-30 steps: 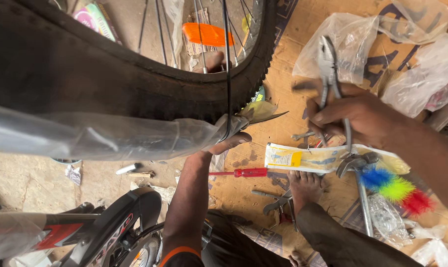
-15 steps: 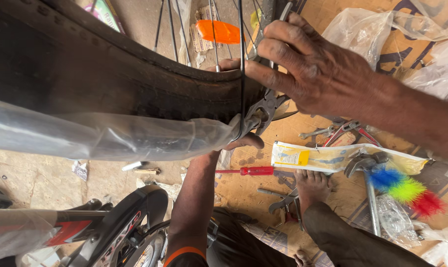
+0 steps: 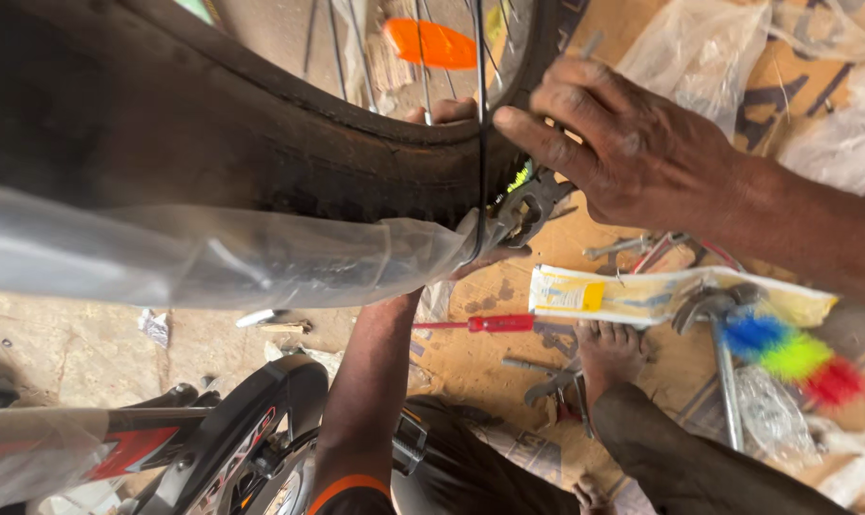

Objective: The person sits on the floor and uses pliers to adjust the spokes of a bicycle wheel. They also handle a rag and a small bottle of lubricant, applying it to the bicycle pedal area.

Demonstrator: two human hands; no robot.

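- My right hand point(image 3: 633, 153) comes in from the right of the black rubber tyre point(image 3: 261, 143), fingers curled tight around steel pliers point(image 3: 533, 205) at the tyre's lower right edge.
- The pliers' dark metal nose presses against the tyre where a thin black cable point(image 3: 480, 124) runs straight down across the spokes; whether the nose pinches the cable, I cannot tell.
- My left hand point(image 3: 490, 250) reaches up from below the tyre. It is mostly hidden behind clear plastic wrap point(image 3: 213, 257); fingertips show above the tyre's inner rim, so it seems wrapped around the tyre, but how firmly I cannot tell.
- The wrap is glossy, crinkled film sheathing a tube just under the tyre.
- An orange reflector point(image 3: 432, 43) sits among the thin metal spokes above the tyre's inner edge.
- Below the tyre, on brown cardboard, lie a red-handled screwdriver point(image 3: 480, 324), a flat white and yellow packet point(image 3: 642, 296), and grey spanners.
- A bare foot point(image 3: 609, 348) rests beside the screwdriver.
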